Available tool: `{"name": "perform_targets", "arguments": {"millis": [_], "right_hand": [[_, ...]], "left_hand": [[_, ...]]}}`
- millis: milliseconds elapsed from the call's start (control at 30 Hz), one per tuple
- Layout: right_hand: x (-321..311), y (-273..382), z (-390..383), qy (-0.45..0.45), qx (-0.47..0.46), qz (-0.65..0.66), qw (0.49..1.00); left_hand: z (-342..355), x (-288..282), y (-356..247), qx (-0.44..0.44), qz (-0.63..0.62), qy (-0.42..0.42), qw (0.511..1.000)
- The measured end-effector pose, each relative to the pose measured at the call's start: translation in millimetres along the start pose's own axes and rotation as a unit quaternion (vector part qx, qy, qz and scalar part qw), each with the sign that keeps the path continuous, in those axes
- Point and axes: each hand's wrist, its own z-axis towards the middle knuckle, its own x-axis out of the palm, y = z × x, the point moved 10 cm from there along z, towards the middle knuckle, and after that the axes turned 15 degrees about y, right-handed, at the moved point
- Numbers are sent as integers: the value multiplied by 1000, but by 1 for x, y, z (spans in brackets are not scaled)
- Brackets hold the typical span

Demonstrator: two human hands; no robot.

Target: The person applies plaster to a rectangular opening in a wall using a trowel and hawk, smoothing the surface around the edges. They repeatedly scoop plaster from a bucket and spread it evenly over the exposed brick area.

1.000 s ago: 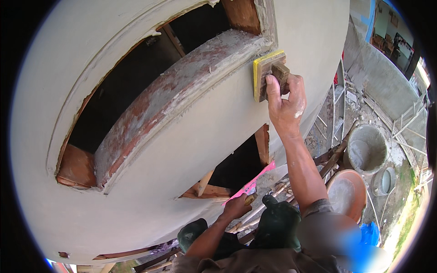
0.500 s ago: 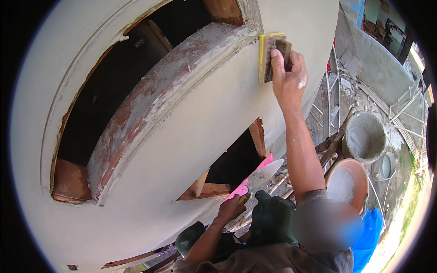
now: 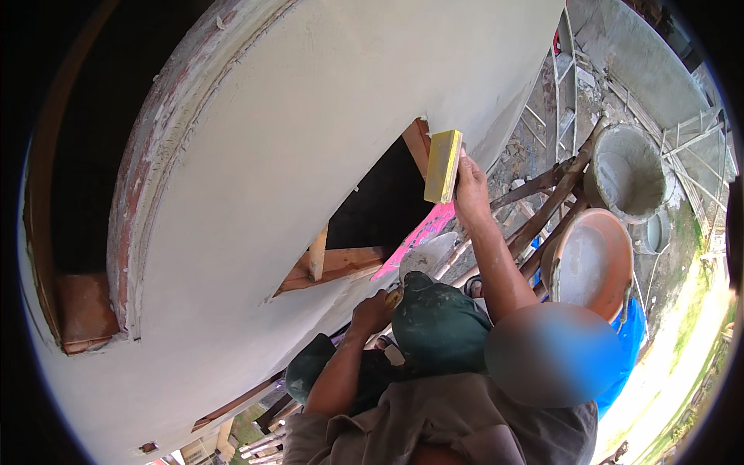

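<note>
My right hand (image 3: 472,190) grips a sponge float (image 3: 443,165), a block with a yellow pad and a darker back. The yellow face is turned toward the view, beside the upper right corner of the small opening (image 3: 364,209) in the pale plastered wall (image 3: 256,170). Whether the pad touches the wall, I cannot tell. Lower down, my left hand (image 3: 372,314) is closed around the wooden handle of what looks like a trowel; its pale grey blade (image 3: 431,253) shows past my knee, next to a bright pink strip (image 3: 415,242).
A large arched opening (image 3: 77,170) with a rough ledge lies to the left. Down to the right stand a cement-crusted bucket (image 3: 629,170), an orange basin (image 3: 612,260) of greyish contents and a smaller pail (image 3: 657,232). Wooden poles (image 3: 554,194) and a metal ladder (image 3: 564,77) are nearby.
My right hand has brought the sponge float down from beside the arched ledge to the small opening, turning its yellow face into view. The view has shifted; my left hand keeps its hold.
</note>
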Motion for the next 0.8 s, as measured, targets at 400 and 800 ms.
{"name": "perform_targets", "arguments": {"millis": [400, 800], "right_hand": [[65, -12, 31, 20, -13, 171, 985], [77, 205, 5, -4, -337, -171, 926]], "left_hand": [[-18, 4, 8, 77, -102, -30, 991], [-9, -2, -11, 28, 6, 17, 999]]}}
